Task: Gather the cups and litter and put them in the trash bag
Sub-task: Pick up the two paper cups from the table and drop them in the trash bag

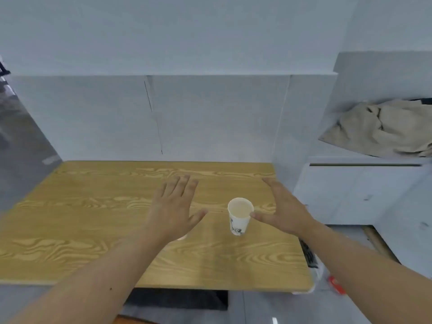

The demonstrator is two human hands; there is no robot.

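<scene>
On wood-grain table | white paper cup upright | L hand & R hand flat open, empty

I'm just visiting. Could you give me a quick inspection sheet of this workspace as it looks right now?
Surface: wooden table, mostly bare.
Job's things: one white paper cup, upright; no trash bag seen.
Clutter: small pale item under the left wrist, unclear.
Hands: left hand open above the table; right hand open, thumb at the cup's rim.
Cables: nothing seen.
Surroundings: white wall, beige cloth on a shelf to the right, grey floor.
</scene>
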